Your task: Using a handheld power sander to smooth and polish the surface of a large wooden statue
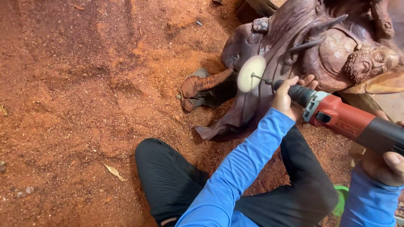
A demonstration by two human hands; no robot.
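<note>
- Carving [311, 46]: a large dark wooden sculpture with flowing folds and a bearded figure, standing on a red sawdust floor [75, 84] at the top right of the view.
- Grinder [345, 120], red and black, reaches toward the carving from the right; its pale round disc [251, 73] touches the carving's left side.
- Left hand [288, 98], in a blue sleeve [240, 168], is wrapped around the grinder's black nose, just below the carving.
- Right hand [385, 164] grips the grinder's rear body, further from the carving; only part of it shows.
- Black-clad knees [168, 176] of the seated person lie below the carving.
- Curled offcut [202, 86] lies just left of the carving's base.
- Progress, as a judgement: the shapes look fully cut and much of the surface is smooth and dark; surface finishing seems under way, and how much remains cannot be told.
</note>
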